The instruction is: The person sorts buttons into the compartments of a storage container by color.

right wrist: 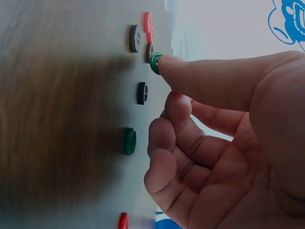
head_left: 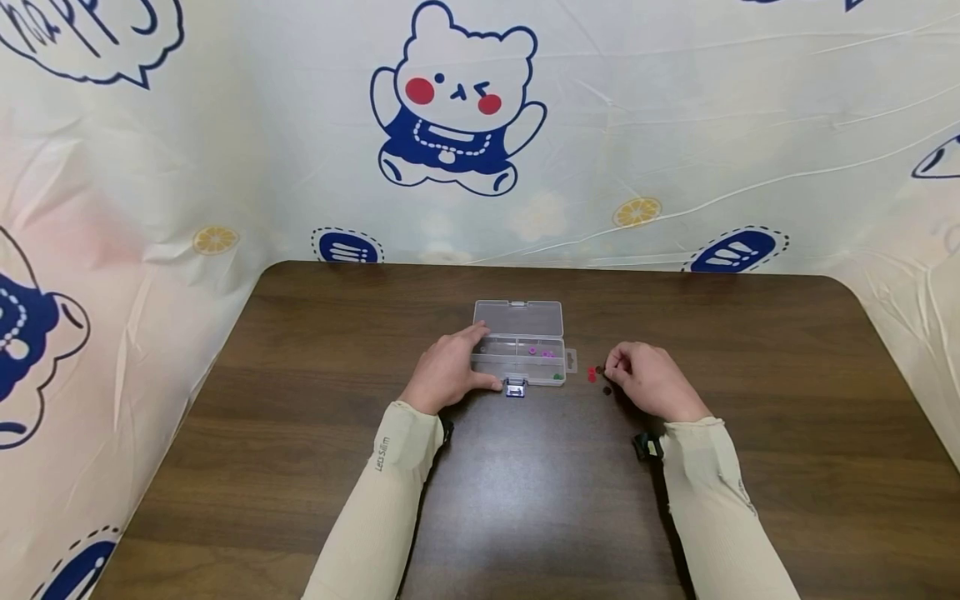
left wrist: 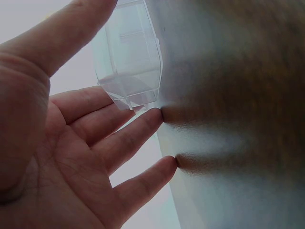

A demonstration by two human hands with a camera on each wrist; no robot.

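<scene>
A clear plastic compartment box (head_left: pixel 517 367) lies with its lid (head_left: pixel 517 319) raised at the back. My left hand (head_left: pixel 447 369) holds its left end, thumb at the front edge and index finger toward the back; the left wrist view shows two fingertips touching the tabletop. Pink buttons (head_left: pixel 533 351) sit in a rear compartment, and something green (head_left: pixel 558 377) is in the front one. To the right of the box, my right hand (head_left: pixel 651 379) pinches a green button (right wrist: pixel 155 63) at the thumb tip. Red buttons (head_left: pixel 592 374) and a black button (head_left: pixel 607 390) lie beside those fingers.
Another green button (right wrist: pixel 130 141) and a lone red button (right wrist: pixel 124 221) stand out on the table in the right wrist view. A hanging tab (head_left: pixel 572 360) juts from the box's right side. Printed cloth (head_left: pixel 585 150) rises behind the brown table (head_left: pixel 337 333).
</scene>
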